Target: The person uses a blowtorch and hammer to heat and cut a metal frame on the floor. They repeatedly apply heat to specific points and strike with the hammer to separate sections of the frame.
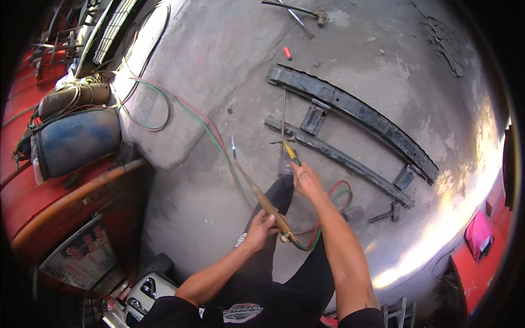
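Left hand (258, 229) grips brass torch (266, 204) — red-white sign (82, 252) lower left.

Our bare forearms enter from the near edge. Left hand (261, 228), elbow bent, is closed in a fist-like grip, held near. Right hand (306, 180), arm extended farther, has its fingers pinched closed.

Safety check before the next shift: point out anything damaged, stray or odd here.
The concrete floor is cracked and flaking at the upper right. A small red cylinder lies loose near the dark metal bars. The lit torch in the left hand trails red and green hoses looping beside the leg.
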Tool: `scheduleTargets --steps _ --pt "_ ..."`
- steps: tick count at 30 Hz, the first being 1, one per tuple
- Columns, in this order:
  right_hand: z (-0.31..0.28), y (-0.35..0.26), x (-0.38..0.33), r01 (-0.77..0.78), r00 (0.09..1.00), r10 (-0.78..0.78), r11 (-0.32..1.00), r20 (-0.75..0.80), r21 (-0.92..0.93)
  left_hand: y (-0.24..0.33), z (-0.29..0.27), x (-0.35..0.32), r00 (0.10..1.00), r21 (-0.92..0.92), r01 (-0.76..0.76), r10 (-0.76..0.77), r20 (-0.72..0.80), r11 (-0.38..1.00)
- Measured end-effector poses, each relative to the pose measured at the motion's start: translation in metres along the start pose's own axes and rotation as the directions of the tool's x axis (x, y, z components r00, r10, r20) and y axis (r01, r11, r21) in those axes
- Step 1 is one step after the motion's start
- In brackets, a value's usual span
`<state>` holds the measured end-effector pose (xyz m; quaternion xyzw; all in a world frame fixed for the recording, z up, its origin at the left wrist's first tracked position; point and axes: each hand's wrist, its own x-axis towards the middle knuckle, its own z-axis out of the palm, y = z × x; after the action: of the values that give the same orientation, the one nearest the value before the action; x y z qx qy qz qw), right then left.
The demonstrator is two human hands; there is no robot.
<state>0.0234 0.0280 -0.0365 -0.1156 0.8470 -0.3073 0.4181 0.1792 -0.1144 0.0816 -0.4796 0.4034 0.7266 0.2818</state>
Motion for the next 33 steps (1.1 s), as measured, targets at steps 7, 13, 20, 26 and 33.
scheduleTargets --steps 7,13,20,26,33 --pt "-0.015 -0.054 -0.067 -0.051 0.971 -0.051 0.909 0.232 0.414 0.057 -0.036 0.024 1.000 -0.018 -0.011 0.011 -0.024 1.000" --pt "-0.032 -0.054 -0.121 -0.221 0.963 0.103 0.834 0.249 0.506 0.064 0.013 0.058 0.997 -0.004 0.019 -0.019 0.071 1.000" --pt "0.004 -0.003 -0.112 -0.166 0.909 0.410 0.535 -0.082 0.829 0.075 0.056 0.158 0.936 0.222 0.038 -0.113 0.334 0.974" --pt "0.042 0.068 -0.078 0.067 0.789 0.590 0.199 -0.174 0.978 0.000 -0.072 0.423 0.795 0.926 -0.052 0.577 -0.188 0.374" --pt "0.099 0.131 -0.078 0.129 0.692 0.701 0.113 -0.171 0.985 -0.018 -0.088 0.490 0.931 0.713 0.061 0.218 -0.293 0.699"
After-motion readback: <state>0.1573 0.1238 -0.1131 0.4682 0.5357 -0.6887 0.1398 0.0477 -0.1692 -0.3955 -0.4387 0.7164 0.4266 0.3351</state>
